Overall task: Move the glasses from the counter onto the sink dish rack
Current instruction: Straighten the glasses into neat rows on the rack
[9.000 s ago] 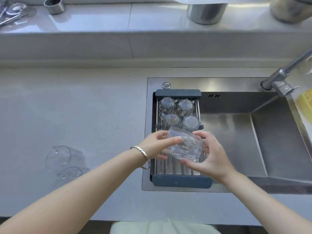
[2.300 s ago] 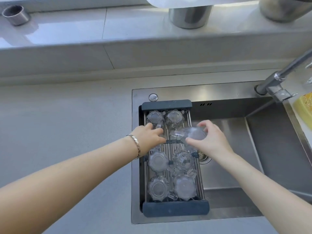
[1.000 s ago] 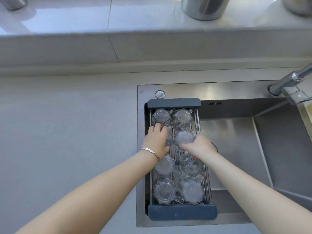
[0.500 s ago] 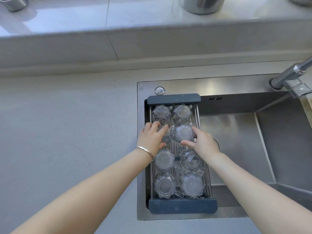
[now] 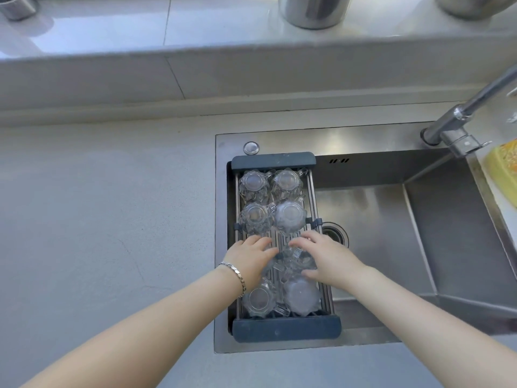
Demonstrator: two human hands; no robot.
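Note:
A dark-framed dish rack spans the left end of the steel sink. Several clear glasses stand upside down on it in two columns, from the far pair to the near pair. My left hand, with a bracelet on the wrist, is cupped over the left glass of the third row and hides most of it. My right hand grips the right glass of that row, fingers on its far side and thumb on its near side.
Grey counter stretches left of the sink. A faucet leans in from the right above a yellow sponge. Steel containers stand on the raised ledge behind. The drain sits just right of the rack.
Both hands have drawn back toward me, from the second-row glasses to the third-row pair. The last glasses from the counter now stand on the rack.

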